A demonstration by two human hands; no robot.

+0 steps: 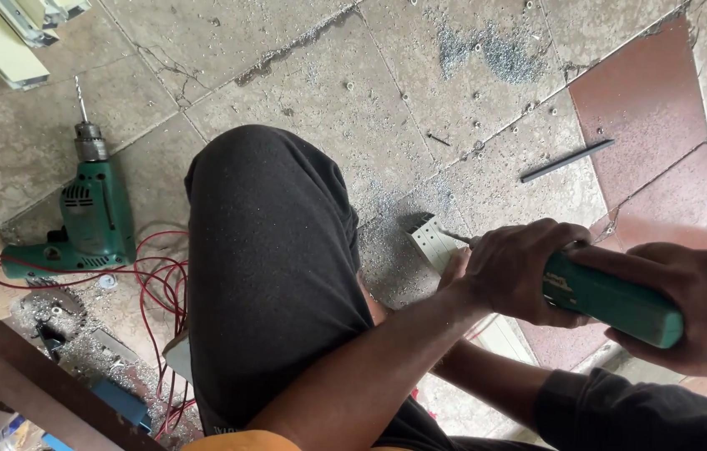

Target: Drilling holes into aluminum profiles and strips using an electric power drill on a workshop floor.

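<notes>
Hands grip a green drill: left hand wraps its nose, right hand its rear. Bit meets the holed bracket beside the knee; shavings surround it, drilling unfinished.

my left hand wraps the front of the green drill, hiding its chuck | bit tip too small to tell at the white bracket | bracket's lower end hidden behind my knee | my right hand, behind the drill, cut off by the edge
</notes>
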